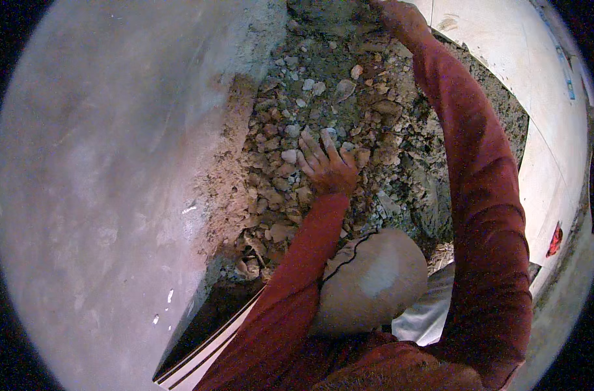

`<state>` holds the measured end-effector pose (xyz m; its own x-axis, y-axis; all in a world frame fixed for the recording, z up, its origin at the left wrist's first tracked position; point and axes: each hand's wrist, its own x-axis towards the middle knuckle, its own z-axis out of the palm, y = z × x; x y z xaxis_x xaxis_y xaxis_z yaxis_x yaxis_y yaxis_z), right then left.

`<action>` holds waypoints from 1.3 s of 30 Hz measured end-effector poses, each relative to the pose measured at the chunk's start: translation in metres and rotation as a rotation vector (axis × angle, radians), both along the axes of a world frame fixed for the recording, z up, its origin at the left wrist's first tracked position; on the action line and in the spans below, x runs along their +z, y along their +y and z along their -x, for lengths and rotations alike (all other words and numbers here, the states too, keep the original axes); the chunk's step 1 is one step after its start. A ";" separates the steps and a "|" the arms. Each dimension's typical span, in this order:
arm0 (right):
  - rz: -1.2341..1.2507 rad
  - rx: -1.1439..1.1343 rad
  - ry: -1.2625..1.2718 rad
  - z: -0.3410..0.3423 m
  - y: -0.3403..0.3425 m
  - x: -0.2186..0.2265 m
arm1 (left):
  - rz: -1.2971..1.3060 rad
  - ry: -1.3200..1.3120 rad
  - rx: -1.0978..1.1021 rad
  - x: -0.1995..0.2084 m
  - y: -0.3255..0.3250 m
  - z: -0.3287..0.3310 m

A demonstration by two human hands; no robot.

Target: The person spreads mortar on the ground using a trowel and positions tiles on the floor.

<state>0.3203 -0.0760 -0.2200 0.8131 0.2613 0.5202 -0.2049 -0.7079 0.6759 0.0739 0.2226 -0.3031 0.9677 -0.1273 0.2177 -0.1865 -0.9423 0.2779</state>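
Loose broken stones and rubble fill a strip between a smooth grey surface and pale panels. On the middle of this rubble lies my left hand, palm down with its fingers spread, touching the stones and holding nothing. Several whitish stones sit around its fingertips. My right arm, in a red sleeve, reaches far forward along the right side. At the top edge, my right hand is beside dark, damp-looking earth. Its fingers are cut off and dim, so their grip does not show.
A wide grey, dusty slab spans the left. Pale flat panels border the right, with a small red object on them. Pale board edges stand beside a dark gap at lower left. A rounded tan form bulges between my arms.
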 end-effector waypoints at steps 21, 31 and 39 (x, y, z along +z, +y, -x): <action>-0.585 -0.125 0.624 0.017 -0.084 0.015 | -0.023 -0.029 0.013 -0.006 -0.003 0.001; -0.535 -0.237 0.632 0.101 -0.127 0.027 | -0.025 -0.035 0.007 -0.007 -0.002 0.001; -0.562 0.041 0.696 0.115 -0.144 0.025 | -0.012 0.034 0.006 -0.008 -0.003 0.002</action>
<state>0.2050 -0.2200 -0.1949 0.9880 0.1522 -0.0278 0.1547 -0.9697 0.1891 0.0724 0.2194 -0.3115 0.9753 -0.1238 0.1831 -0.1713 -0.9468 0.2723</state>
